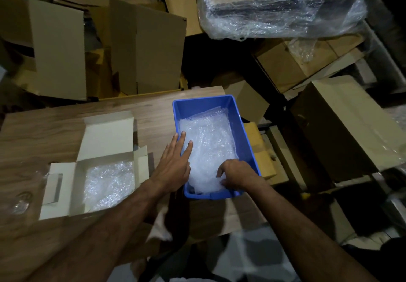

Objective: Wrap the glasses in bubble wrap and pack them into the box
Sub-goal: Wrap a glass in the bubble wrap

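Note:
A blue plastic bin [239, 115] stands on the wooden table [44, 132], filled with bubble wrap [208, 137]. My left hand [173, 163] lies flat with straight fingers over the bin's left rim, fingertips on the wrap. Inside the bin's near end, my right hand [237, 175] has its fingers curled down into the bubble wrap. To the left an open white cardboard box [105, 137] holds a bubble-wrapped bundle [109, 183]. A clear glass [20, 201] shows faintly at the table's left edge.
Stacked brown cartons [151, 46] crowd the floor behind the table. A plastic-wrapped package [279, 5] sits at top right, with more cartons [342, 126] on the right. A small yellow box [259, 150] stands just right of the bin.

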### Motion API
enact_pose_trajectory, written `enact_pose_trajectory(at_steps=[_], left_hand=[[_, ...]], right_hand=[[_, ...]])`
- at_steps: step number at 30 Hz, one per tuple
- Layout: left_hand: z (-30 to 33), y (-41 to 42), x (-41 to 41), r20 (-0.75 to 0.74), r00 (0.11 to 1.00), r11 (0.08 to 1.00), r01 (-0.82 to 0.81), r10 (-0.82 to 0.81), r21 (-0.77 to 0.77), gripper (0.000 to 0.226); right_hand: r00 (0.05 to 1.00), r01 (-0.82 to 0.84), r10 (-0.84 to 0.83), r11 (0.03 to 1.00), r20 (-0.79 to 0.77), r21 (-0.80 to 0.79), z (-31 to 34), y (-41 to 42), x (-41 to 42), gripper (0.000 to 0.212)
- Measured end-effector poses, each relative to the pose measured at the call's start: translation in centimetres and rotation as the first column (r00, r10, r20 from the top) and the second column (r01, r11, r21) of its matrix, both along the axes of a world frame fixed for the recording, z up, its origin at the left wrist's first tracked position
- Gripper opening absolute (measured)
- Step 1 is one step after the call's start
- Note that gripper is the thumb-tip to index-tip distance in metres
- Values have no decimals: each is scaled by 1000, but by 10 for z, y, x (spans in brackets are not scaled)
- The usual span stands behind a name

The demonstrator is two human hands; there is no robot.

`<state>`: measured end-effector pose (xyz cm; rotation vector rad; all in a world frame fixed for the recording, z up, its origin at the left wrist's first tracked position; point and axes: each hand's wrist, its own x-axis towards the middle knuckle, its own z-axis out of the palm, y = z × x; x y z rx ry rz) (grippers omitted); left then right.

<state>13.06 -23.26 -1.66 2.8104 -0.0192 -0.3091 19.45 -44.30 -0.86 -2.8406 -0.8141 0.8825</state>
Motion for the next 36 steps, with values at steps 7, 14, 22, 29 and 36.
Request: enact_pose_trajectory(at_steps=[7,14,22,29,36], left_hand=[[-1,2,-1,-20,1000,999,-23,24,22,72],[-2,-3,1,0,1000,999,-28,28,-31,83],[1,-3,7,-7,999,998,-50,50,-26,98],[1,-5,8,42,996,995,-80,83,-66,105],[21,-3,7,144,989,988,4,19,-156,59]], right_hand=[[968,149,-227,856,102,495,4,-11,-5,16],[938,-70,-97,888,334,455,11,-19,-10,7],[947,-33,-148,838,285,544,11,-18,-18,38],[918,-41,-205,801,339,597,15,-14,-20,62],[797,-204,-205,793,568,573,27,-20,-35,38]])
